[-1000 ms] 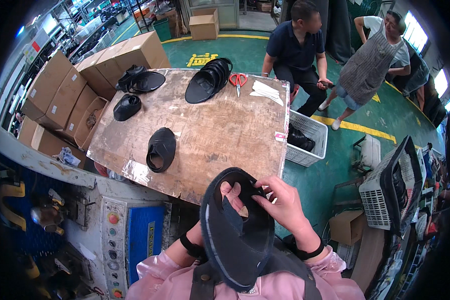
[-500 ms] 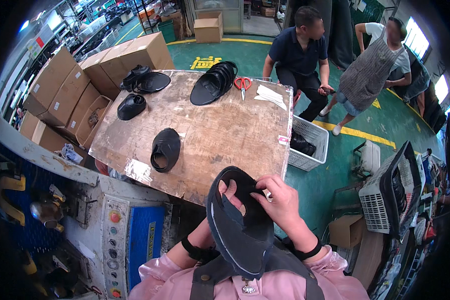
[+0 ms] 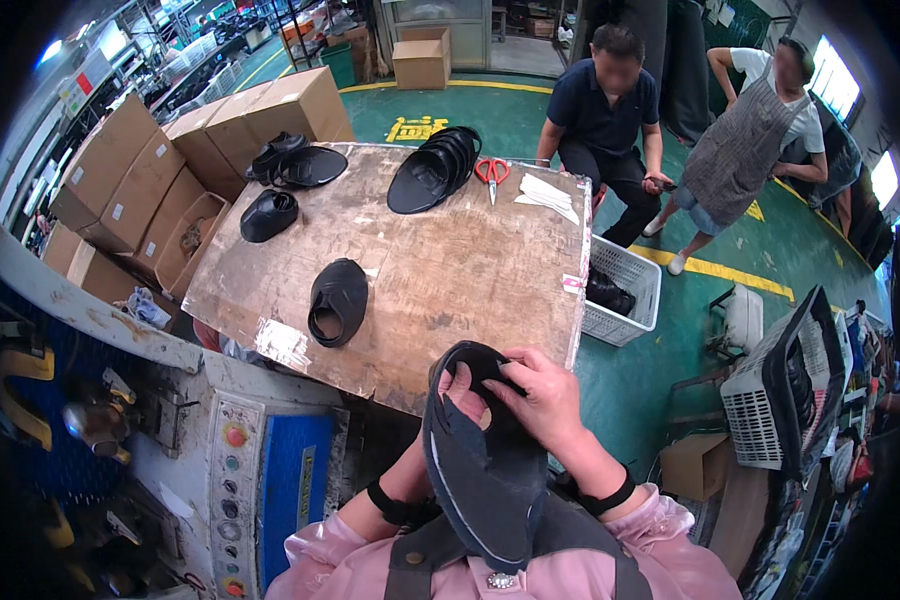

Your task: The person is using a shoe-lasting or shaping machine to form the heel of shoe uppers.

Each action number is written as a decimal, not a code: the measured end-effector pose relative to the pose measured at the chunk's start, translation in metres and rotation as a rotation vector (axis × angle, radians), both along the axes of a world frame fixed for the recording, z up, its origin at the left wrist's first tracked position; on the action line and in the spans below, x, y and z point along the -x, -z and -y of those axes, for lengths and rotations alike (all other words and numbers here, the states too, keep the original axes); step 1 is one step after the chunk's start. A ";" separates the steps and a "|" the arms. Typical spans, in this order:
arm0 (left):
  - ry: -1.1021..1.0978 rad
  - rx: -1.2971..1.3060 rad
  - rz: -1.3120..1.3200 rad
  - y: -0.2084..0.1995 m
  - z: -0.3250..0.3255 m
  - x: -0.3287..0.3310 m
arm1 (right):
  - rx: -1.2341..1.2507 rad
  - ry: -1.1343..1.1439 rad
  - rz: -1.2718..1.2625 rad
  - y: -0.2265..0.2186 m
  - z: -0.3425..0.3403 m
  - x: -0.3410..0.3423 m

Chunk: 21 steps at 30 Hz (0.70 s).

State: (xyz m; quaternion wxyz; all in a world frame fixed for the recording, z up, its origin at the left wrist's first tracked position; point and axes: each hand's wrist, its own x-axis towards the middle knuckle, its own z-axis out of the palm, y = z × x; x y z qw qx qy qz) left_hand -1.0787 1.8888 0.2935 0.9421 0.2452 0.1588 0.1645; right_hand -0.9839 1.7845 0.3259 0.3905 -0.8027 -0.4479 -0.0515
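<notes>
Close in front of my chest is a black shoe upper (image 3: pixel 480 490) with a pale line along its edge. My left hand (image 3: pixel 463 398) grips it from behind, its fingers partly showing through the opening. At the top right edge my right hand (image 3: pixel 548 400) pinches the material between thumb and fingers. On the worktable ahead stands a black shoe piece (image 3: pixel 338 300), with another black piece (image 3: pixel 269 215) farther left.
The worn wooden table (image 3: pixel 450 285) bears a stack of black uppers (image 3: pixel 435 172), red-handled scissors (image 3: pixel 492 176) and white strips (image 3: pixel 547 194). Cardboard boxes (image 3: pixel 130 185) stand left, a control panel (image 3: pixel 232 490) lower left, a white crate (image 3: pixel 625 300) right. Two people (image 3: pixel 610 130) are beyond.
The upper and both hands have shifted slightly down and right in view. My right hand has turned a little at the upper's edge. The seated person's head has turned.
</notes>
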 end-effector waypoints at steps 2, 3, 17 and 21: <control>-0.020 0.004 -0.235 -0.005 -0.001 0.002 | -0.018 -0.034 0.003 -0.003 -0.001 -0.004; -0.025 0.003 -0.238 -0.004 -0.003 0.003 | 0.040 -0.068 0.020 -0.005 -0.002 -0.006; 0.022 0.043 -0.006 0.013 -0.018 0.003 | 0.052 -0.134 0.117 -0.009 -0.025 -0.007; 0.005 -0.046 0.076 0.029 -0.022 -0.004 | 0.048 -0.163 0.021 -0.003 -0.027 -0.006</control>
